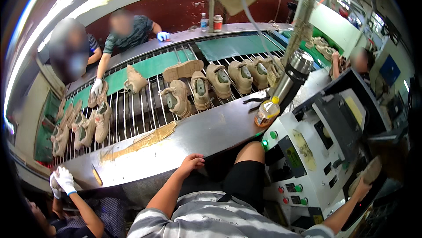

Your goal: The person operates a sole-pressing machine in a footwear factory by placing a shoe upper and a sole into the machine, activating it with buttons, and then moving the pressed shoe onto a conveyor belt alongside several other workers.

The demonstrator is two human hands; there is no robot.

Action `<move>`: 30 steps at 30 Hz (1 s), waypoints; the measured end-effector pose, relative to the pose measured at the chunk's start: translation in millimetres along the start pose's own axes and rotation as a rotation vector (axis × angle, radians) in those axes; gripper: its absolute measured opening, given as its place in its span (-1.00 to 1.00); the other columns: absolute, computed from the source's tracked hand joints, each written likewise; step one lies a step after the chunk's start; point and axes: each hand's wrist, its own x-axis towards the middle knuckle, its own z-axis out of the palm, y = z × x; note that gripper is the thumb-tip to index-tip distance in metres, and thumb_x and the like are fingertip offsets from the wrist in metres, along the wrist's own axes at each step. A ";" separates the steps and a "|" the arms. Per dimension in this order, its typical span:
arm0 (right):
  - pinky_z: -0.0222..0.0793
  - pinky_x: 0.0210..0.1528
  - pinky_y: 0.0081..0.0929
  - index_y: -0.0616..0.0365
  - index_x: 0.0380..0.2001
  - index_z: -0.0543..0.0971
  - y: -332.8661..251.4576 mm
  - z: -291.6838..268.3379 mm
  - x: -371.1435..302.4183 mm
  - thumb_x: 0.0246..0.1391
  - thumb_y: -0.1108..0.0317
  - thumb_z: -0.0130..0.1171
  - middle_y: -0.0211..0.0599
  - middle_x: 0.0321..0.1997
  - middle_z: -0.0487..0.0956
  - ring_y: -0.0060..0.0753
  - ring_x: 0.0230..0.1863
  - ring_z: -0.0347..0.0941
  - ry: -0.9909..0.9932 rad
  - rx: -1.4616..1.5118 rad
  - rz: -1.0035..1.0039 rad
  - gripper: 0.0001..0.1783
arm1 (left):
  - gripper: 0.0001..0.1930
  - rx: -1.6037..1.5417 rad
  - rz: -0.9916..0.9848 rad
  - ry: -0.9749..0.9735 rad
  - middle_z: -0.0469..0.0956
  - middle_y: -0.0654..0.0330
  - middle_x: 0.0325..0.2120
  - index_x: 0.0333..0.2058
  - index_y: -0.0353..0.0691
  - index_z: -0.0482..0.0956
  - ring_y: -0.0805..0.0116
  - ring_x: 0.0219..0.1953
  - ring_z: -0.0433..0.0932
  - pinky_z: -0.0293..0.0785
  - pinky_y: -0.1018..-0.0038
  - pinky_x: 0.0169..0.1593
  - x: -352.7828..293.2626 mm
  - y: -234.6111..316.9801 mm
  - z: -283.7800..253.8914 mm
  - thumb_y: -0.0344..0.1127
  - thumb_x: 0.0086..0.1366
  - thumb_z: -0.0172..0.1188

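Note:
My left hand [192,163] is held over my lap just short of the bench's front edge, fingers loosely bent with nothing in them. Far to the right, my right hand [361,188] grips a beige shoe [372,170] beside the white machine [290,150]. Part of that shoe is hidden by the hand and the dark opening around it. On the rack ahead stand beige shoes, among them one close to the bench [177,98] and another next to it [200,90]. A shoe lying on its side [183,70] shows its sole.
The metal bench [211,128] runs along the roller rack [145,110]. A steel flask [293,75], a yellow-capped bottle [267,112] and black-handled pliers [255,101] crowd its right end. A yellow-handled knife [96,175] lies left. Gloved co-workers stand across and at lower left; another person is far right.

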 end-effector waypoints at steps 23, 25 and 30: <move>0.19 0.22 -0.21 0.24 0.04 0.44 -135.3 -93.7 -395.6 -0.06 -0.03 0.29 -0.15 0.14 0.42 -0.12 0.17 0.33 -1.338 1.199 -0.907 -0.30 | -0.11 -0.341 0.478 -0.987 0.28 0.04 0.22 0.30 -0.28 0.07 0.19 0.24 0.28 0.14 0.19 0.30 -52.4 91.7 126.2 -0.02 0.12 0.32; 0.31 0.09 -0.27 0.23 0.02 0.44 -215.7 -193.8 -431.7 -0.20 0.12 0.41 -0.02 -0.03 0.50 0.03 0.02 0.43 -1.368 0.851 -1.494 -0.29 | -0.14 -0.544 0.243 -0.716 0.35 -0.01 0.16 0.24 -0.31 0.19 0.09 0.19 0.35 0.22 0.12 0.26 -32.2 74.3 54.6 0.10 0.07 0.23; 0.33 0.11 -0.36 0.21 0.09 0.44 -230.7 -186.4 -436.3 -0.10 0.26 0.35 -0.11 -0.03 0.54 -0.19 0.02 0.46 -1.625 0.639 -1.390 -0.36 | -0.23 -0.816 0.548 -0.123 0.40 -0.04 0.10 0.17 -0.35 0.29 -0.02 0.12 0.40 0.24 0.11 0.26 -68.6 81.3 -64.3 -0.03 0.00 0.14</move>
